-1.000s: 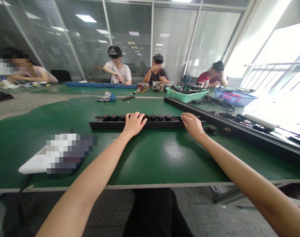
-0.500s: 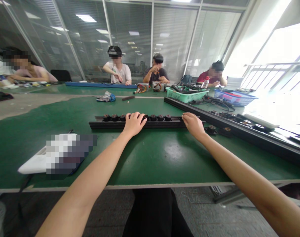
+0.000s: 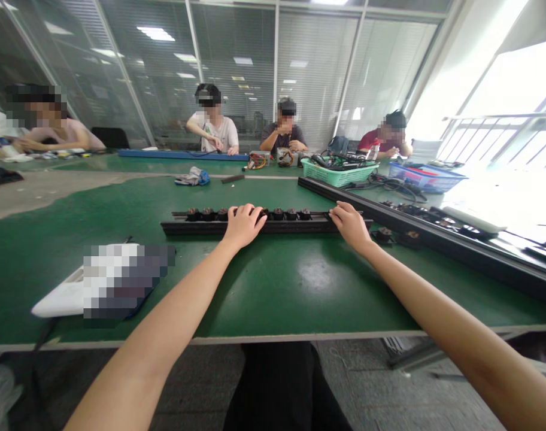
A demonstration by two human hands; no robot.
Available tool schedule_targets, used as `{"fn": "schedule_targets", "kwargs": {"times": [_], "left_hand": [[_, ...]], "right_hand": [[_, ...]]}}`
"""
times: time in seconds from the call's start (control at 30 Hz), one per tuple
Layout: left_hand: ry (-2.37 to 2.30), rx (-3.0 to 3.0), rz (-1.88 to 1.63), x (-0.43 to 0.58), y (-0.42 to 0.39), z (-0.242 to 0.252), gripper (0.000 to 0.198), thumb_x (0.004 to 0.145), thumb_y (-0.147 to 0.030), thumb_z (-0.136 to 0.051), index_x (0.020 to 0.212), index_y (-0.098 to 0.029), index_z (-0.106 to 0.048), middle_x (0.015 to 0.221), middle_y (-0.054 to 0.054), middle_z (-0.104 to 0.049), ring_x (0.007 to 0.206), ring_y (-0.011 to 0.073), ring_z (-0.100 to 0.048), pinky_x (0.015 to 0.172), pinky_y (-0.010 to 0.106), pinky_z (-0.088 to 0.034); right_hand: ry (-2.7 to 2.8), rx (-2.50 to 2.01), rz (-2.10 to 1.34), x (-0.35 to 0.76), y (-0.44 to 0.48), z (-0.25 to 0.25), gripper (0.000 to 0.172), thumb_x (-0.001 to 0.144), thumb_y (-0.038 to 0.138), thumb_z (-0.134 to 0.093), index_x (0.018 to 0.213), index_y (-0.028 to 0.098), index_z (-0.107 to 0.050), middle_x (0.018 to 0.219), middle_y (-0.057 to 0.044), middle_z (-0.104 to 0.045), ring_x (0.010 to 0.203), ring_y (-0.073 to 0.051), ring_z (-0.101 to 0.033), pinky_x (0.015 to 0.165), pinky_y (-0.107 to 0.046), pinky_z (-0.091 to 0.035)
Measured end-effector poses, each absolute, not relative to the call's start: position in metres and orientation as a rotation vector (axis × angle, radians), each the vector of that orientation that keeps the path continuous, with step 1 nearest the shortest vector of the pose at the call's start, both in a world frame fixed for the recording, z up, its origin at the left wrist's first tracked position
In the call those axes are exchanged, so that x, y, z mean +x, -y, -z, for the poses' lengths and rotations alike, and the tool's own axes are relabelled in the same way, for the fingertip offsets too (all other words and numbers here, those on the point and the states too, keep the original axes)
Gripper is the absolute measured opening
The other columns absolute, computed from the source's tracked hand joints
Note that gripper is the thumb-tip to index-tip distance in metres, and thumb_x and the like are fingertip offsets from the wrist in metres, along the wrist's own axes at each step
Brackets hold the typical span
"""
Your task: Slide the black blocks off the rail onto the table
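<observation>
A long black rail point(image 3: 196, 227) lies crosswise on the green table point(image 3: 273, 287), with several small dark round parts point(image 3: 291, 213) seated in a row along its top. My left hand point(image 3: 243, 225) rests over the rail's middle, fingers curled down onto one of the round parts. At the rail's right end, my right hand point(image 3: 351, 225) presses against it, fingers bent over its edge. Both arms are stretched far forward.
A white device point(image 3: 66, 296) lies at the near left. A second long black rail point(image 3: 434, 230) runs diagonally on the right, with loose dark parts point(image 3: 385, 234) beside it. A green basket point(image 3: 340, 170) and a blue tray point(image 3: 428, 178) stand farther back. Several people sit at the far side.
Almost nothing differs. My right hand has shifted slightly forward on the rail's right end; my left hand stays in place on the rail.
</observation>
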State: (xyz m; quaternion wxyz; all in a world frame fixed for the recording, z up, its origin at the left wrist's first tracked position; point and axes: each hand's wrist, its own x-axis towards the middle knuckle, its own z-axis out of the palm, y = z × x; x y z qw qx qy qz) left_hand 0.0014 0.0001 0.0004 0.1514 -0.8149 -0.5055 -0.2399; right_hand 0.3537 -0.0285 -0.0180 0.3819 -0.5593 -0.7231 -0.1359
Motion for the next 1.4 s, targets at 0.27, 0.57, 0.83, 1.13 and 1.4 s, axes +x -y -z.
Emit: {"fn": "schedule_targets", "kwargs": {"times": [0.27, 0.57, 0.83, 1.13, 1.4], "left_hand": [[1.436, -2.338, 0.692, 0.001, -0.0006, 0.0, 0.043, 0.109, -0.045, -0.039, 0.136, -0.023, -0.065, 0.131, 0.014, -0.066, 0.123, 0.0326, -0.059, 0.111, 0.053, -0.032], [1.431, -2.341, 0.706, 0.0008, -0.0025, 0.0014, 0.044, 0.109, -0.045, -0.039, 0.136, -0.023, -0.065, 0.131, 0.015, -0.066, 0.122, 0.0329, -0.059, 0.112, 0.053, -0.032], [1.421, -2.336, 0.69, 0.0008, -0.0023, 0.0012, 0.045, 0.109, -0.045, -0.038, 0.137, -0.021, -0.065, 0.131, 0.015, -0.066, 0.122, 0.0329, -0.059, 0.111, 0.054, -0.032], [1.435, -2.341, 0.696, 0.0009, -0.0017, 0.0008, 0.044, 0.109, -0.045, -0.04, 0.137, -0.023, -0.065, 0.132, 0.015, -0.065, 0.122, 0.0329, -0.059, 0.112, 0.053, -0.032], [1.439, -2.337, 0.684, 0.0011, -0.0016, 0.0008, 0.044, 0.109, -0.045, -0.038, 0.137, -0.023, -0.064, 0.132, 0.014, -0.065, 0.123, 0.0327, -0.059, 0.112, 0.053, -0.032]], "right_hand": [[1.871, -1.402, 0.277, 0.3509, 0.0341, 0.0137, 0.026, 0.103, 0.029, -0.046, 0.096, 0.023, -0.07, 0.116, -0.015, -0.074, 0.105, -0.028, -0.068, 0.088, -0.037, -0.052], [1.886, -1.424, 0.315, 0.3508, 0.0331, 0.0136, 0.025, 0.103, 0.028, -0.046, 0.096, 0.022, -0.069, 0.112, -0.014, -0.074, 0.102, -0.028, -0.067, 0.084, -0.035, -0.049], [1.893, -1.43, 0.317, 0.3499, 0.0338, 0.0118, 0.024, 0.103, 0.027, -0.046, 0.093, 0.023, -0.068, 0.109, -0.014, -0.074, 0.101, -0.028, -0.067, 0.082, -0.035, -0.049], [1.888, -1.45, 0.312, 0.3489, 0.0361, 0.01, 0.025, 0.102, 0.027, -0.046, 0.09, 0.023, -0.067, 0.107, -0.015, -0.074, 0.098, -0.028, -0.066, 0.082, -0.036, -0.048], [1.87, -1.474, 0.297, 0.3468, 0.0388, 0.0081, 0.025, 0.102, 0.027, -0.046, 0.091, 0.023, -0.068, 0.109, -0.014, -0.074, 0.098, -0.027, -0.066, 0.082, -0.034, -0.048]]}}
